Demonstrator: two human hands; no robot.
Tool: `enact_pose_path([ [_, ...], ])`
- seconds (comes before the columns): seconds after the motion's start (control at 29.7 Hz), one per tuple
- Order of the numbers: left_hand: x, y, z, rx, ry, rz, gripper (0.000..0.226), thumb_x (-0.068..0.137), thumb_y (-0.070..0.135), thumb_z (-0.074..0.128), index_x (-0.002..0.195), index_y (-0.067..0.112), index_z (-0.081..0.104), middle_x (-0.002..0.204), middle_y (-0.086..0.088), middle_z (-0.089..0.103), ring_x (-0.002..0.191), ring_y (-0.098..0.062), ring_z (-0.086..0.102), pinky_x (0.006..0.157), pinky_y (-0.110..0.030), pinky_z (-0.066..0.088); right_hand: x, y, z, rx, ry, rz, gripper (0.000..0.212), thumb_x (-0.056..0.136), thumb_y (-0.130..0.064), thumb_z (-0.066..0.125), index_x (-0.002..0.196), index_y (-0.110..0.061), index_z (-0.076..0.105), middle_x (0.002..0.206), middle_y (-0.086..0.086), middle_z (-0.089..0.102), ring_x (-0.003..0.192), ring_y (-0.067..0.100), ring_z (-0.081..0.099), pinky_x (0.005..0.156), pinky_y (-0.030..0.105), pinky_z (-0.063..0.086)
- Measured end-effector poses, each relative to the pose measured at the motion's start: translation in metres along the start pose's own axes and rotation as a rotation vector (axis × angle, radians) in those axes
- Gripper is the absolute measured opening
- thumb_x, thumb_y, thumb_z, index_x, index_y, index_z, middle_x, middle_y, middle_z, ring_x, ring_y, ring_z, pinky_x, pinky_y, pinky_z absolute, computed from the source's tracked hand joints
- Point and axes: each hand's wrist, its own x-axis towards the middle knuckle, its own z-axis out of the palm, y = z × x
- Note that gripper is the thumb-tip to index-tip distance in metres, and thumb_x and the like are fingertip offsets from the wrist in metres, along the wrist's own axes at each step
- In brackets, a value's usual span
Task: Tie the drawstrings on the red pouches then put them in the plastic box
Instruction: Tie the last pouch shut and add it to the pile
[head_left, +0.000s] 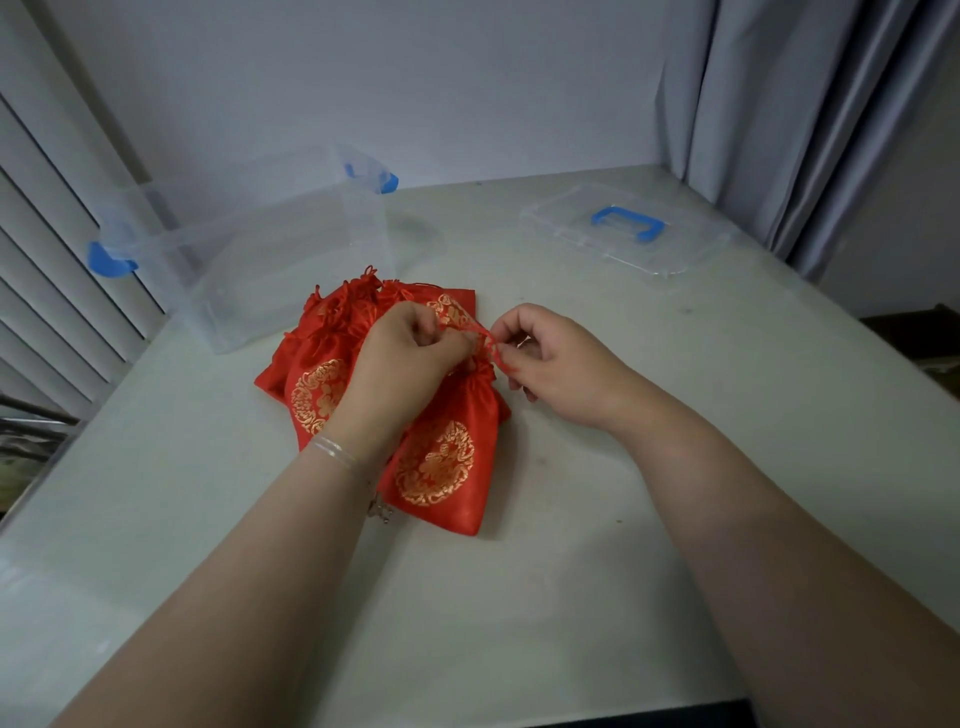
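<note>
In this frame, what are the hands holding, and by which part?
Both the left hand and the right hand pinch the red drawstring of the nearest red pouch, just above its gathered neck.

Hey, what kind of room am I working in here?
Probably a room in a home: a plain white table pushed against a bare wall, grey curtains at the right, and louvred slats at the left.
</note>
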Motion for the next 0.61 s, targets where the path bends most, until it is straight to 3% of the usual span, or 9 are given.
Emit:
enact_pose_path([
  [0.1, -0.001, 0.002, -0.001, 0.04, -0.052, -0.043, 0.032, 0.088, 0.009, 0.064, 0.066, 0.01, 0.041, 0.055, -0.004, 0.058, 0.032, 0.001, 0.039, 0.034, -0.011, 0.028, -0.002, 0.001, 0.004, -0.107, 0.024, -0.091, 0.019, 0.093, -0.015, 0.056, 0.082, -0.029, 0.051, 0.075, -0.009, 0.057, 0.064, 0.007, 0.053, 0.059, 0.015, 0.041],
  [0.17, 0.0, 0.001, -0.005, 0.081, -0.08, -0.087, 0.029, 0.088, 0.013, 0.063, 0.063, 0.008, 0.05, 0.044, 0.006, 0.052, 0.035, -0.003, 0.035, 0.035, -0.015, 0.025, -0.002, 0.001, 0.006, -0.146, 0.039, -0.14, 0.013, 0.092, -0.016, 0.056, 0.086, -0.027, 0.054, 0.087, -0.013, 0.058, 0.072, -0.002, 0.053, 0.066, 0.014, 0.041],
  [0.27, 0.001, 0.0, -0.011, 0.11, -0.174, -0.155, 0.03, 0.089, 0.016, 0.06, 0.06, 0.012, 0.056, 0.044, 0.006, 0.046, 0.044, -0.013, 0.033, 0.041, -0.021, 0.025, -0.003, 0.0, 0.009, -0.113, 0.032, -0.168, 0.015, 0.092, -0.013, 0.055, 0.087, -0.026, 0.055, 0.097, -0.019, 0.06, 0.077, -0.016, 0.053, 0.069, 0.005, 0.038],
  [0.44, 0.003, 0.0, -0.021, 0.027, -0.353, -0.206, 0.036, 0.096, 0.033, 0.051, 0.07, 0.01, 0.061, 0.055, -0.002, 0.039, 0.049, -0.014, 0.032, 0.046, -0.027, 0.025, -0.005, -0.003, 0.009, -0.077, 0.063, -0.192, 0.015, 0.091, -0.01, 0.057, 0.084, -0.023, 0.057, 0.075, -0.023, 0.059, 0.069, -0.011, 0.054, 0.065, 0.007, 0.04],
  [0.5, 0.002, 0.001, -0.025, 0.016, -0.418, -0.191, 0.028, 0.097, 0.026, 0.05, 0.081, 0.007, 0.064, 0.058, -0.002, 0.041, 0.051, -0.013, 0.035, 0.046, -0.027, 0.029, -0.005, -0.003, 0.009, -0.078, 0.081, -0.209, 0.011, 0.09, -0.011, 0.059, 0.085, -0.021, 0.059, 0.077, -0.018, 0.059, 0.069, -0.008, 0.054, 0.065, 0.007, 0.04],
  [0.61, -0.001, 0.008, -0.025, -0.037, -0.503, -0.195, 0.01, 0.09, 0.009, 0.058, 0.095, 0.006, 0.066, 0.06, 0.004, 0.06, 0.05, -0.006, 0.053, 0.045, -0.016, 0.041, -0.004, -0.002, 0.008, -0.111, 0.133, -0.265, 0.012, 0.087, -0.013, 0.063, 0.083, -0.024, 0.06, 0.084, -0.011, 0.055, 0.073, -0.003, 0.052, 0.069, 0.009, 0.04],
])
